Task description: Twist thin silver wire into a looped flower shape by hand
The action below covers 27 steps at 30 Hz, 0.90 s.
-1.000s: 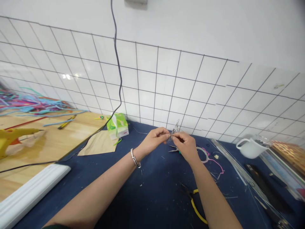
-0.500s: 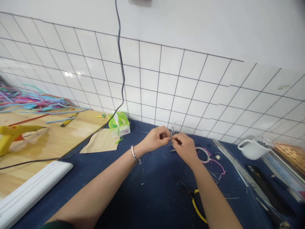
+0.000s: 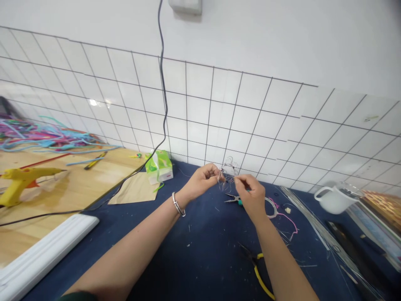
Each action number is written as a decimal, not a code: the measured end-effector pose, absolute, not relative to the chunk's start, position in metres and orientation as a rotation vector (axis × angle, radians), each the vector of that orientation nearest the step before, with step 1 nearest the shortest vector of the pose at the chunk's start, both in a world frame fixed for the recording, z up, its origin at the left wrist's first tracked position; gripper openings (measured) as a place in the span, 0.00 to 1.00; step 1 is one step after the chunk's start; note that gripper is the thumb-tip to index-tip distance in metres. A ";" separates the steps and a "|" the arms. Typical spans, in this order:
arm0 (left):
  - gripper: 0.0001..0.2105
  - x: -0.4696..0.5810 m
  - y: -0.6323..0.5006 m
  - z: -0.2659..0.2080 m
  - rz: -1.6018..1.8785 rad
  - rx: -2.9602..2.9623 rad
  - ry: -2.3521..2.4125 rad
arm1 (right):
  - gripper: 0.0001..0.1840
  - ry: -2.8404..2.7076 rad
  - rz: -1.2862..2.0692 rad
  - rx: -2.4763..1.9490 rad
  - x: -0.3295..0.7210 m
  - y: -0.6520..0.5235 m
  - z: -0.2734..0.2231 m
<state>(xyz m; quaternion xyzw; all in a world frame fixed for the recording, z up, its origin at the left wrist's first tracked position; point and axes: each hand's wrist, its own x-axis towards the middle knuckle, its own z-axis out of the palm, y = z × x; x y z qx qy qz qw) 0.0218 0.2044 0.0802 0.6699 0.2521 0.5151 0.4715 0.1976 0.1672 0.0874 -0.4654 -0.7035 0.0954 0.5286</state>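
Note:
Thin silvery wire is bent into a loose, loopy wire figure (image 3: 229, 166), held up between my hands above the dark blue tabletop (image 3: 188, 259). My left hand (image 3: 205, 179), with a silver bangle at the wrist, pinches its left side. On the other side, the fingertips of my right hand (image 3: 250, 192) are pressed together at the wire's right edge. Below and between the hands lie teal-handled pliers (image 3: 233, 198), partly covered by the right hand. Yellow-handled pliers (image 3: 258, 267) rest beside my right forearm, which hides part of them.
On the left wooden board (image 3: 94, 188) are a yellow glue gun (image 3: 21, 182) and colourful pipe cleaners (image 3: 46, 136). A tissue pack (image 3: 159, 166) stands near the tiled wall. To the right are a wire coil (image 3: 272, 207), straight wires (image 3: 308, 219) and a white mug (image 3: 335, 198). A black cable (image 3: 163, 83) hangs down.
My hands have moved slightly apart, the right one to the right. More of the wire figure shows between them, and the teal-handled pliers have come into view. The camera view has shifted slightly.

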 end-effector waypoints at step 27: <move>0.06 0.024 0.177 0.096 0.941 1.616 0.327 | 0.06 -1.603 0.314 -1.144 0.200 0.164 0.093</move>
